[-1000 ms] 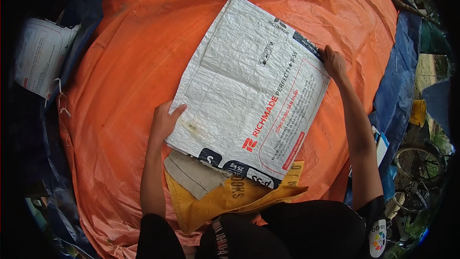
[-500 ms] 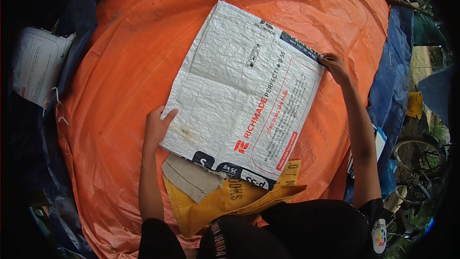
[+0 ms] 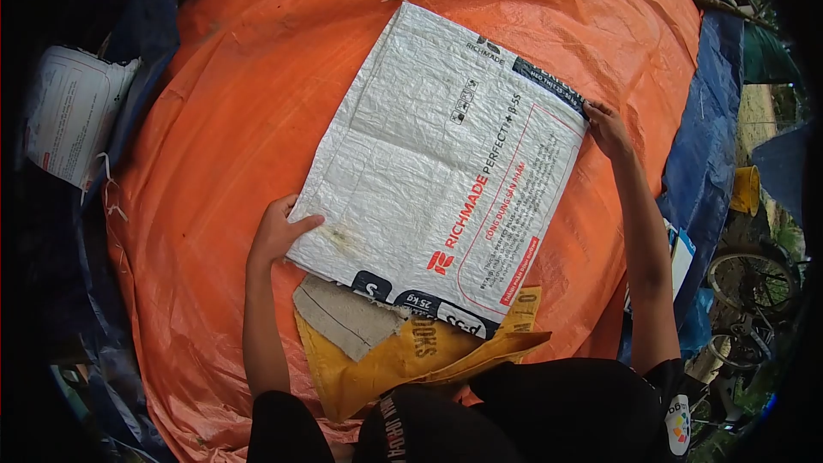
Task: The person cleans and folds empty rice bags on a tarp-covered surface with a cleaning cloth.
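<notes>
A white woven sack (image 3: 403, 163) with red and black print lies flat and slanted on an orange tarp (image 3: 231, 120). My left hand (image 3: 281, 227) grips its lower left corner, the thumb on top and the fingers at the edge. At the sack's right corner, my right hand (image 3: 607, 127) pinches the edge by the dark printed band. Under the sack's lower edge, partly covered, are a grey piece of material (image 3: 347, 319) and a yellow sack (image 3: 343, 381).
Blue tarp (image 3: 707, 120) borders the orange one at the right. Another printed white sack (image 3: 73, 116) lies at the far left. A yellow bucket (image 3: 745, 190) and a bicycle (image 3: 750, 279) stand at the right. My dark-clothed legs are at the bottom.
The white sack has shifted slightly to the right, and my right hand has moved a little right and down with it. The left thumb lies a bit lower on the sack.
</notes>
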Demonstrator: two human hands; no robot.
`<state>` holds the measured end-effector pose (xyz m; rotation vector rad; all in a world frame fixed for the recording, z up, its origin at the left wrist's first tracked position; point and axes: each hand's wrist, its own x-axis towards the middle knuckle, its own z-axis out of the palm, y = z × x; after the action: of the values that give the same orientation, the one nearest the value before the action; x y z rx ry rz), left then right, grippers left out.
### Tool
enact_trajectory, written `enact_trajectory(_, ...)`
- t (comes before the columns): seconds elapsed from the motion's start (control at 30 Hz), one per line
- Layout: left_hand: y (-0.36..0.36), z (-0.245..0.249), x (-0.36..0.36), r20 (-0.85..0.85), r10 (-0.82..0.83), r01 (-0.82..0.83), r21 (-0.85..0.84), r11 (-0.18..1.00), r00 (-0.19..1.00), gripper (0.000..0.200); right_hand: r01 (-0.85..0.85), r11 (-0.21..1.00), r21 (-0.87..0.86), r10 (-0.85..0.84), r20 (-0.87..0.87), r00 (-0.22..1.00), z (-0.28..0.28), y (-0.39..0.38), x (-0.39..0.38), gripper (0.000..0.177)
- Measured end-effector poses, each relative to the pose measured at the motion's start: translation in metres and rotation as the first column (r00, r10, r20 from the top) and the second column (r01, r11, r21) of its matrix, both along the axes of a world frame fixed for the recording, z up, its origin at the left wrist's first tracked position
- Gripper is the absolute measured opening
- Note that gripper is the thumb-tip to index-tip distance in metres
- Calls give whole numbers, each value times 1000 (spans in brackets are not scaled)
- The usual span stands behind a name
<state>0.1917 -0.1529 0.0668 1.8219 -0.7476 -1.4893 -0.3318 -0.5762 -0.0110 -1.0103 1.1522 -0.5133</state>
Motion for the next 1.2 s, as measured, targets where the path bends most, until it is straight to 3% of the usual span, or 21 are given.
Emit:
enact_trajectory(0.1,3,-6,0,-52,45,-45,10,999,998,32,85,986,-144,-112,-191,975,-6,8,6,22)
enact_trajectory(0.17,5,-11,1,-41,62,-62,3,998,997,34,-232,867,-441,-138,-660,739,6,21,21,27)
enact_trajectory(0.2,6,-13,1,-35,70,-70,-3,998,997,36,-427,759,-492,-224,-813,538,21,31,33,29)
enact_trajectory(0.23,7,-17,2,-10,62,-62,-10,998,998,40,-530,732,-428,-202,-879,432,39,42,43,38)
enact_trajectory(0.33,9,-21,0,1,81,-80,-33,996,997,53,-735,156,-659,-249,-747,617,34,73,34,47)
enact_trajectory(0.47,6,-13,-8,-127,162,-176,-112,978,979,65,-865,-48,-500,337,-823,457,60,170,28,82)
enact_trajectory(0.53,4,-12,-9,-178,168,-192,-128,973,970,66,-900,-170,-402,565,-788,245,64,209,28,97)
enact_trajectory(0.6,4,-11,-5,-221,172,-196,-92,976,960,66,-929,-153,-337,598,-780,184,69,231,33,101)
enact_trajectory(0.73,1,-12,-11,-467,330,-447,-165,879,820,62,-942,-204,-268,578,-809,105,61,241,20,107)
enact_trajectory(0.77,-2,-9,-13,-518,350,-489,-157,858,781,60,-918,-85,-388,594,-759,267,57,251,19,98)
enact_trajectory(0.87,-10,7,-18,-578,402,-561,-118,819,710,52,-932,-122,-340,385,-882,271,57,277,24,86)
enact_trajectory(0.9,-11,11,-21,-586,414,-572,-105,813,696,49,-947,-197,-254,183,-958,219,58,287,28,77)
enact_trajectory(0.97,-10,9,-19,-581,447,-595,-82,800,681,42,-932,97,-349,336,-870,361,67,296,34,74)
enact_trajectory(1.03,-8,13,-17,-544,470,-600,-79,796,695,37,-814,419,-403,420,-709,567,77,295,37,66)
enact_trajectory(1.1,-10,32,-12,-483,489,-596,-90,798,726,34,-736,543,-404,524,-522,673,92,280,35,64)
enact_trajectory(1.2,-25,75,-5,-676,344,-526,-75,847,651,44,-661,695,-283,614,-246,750,106,251,23,64)
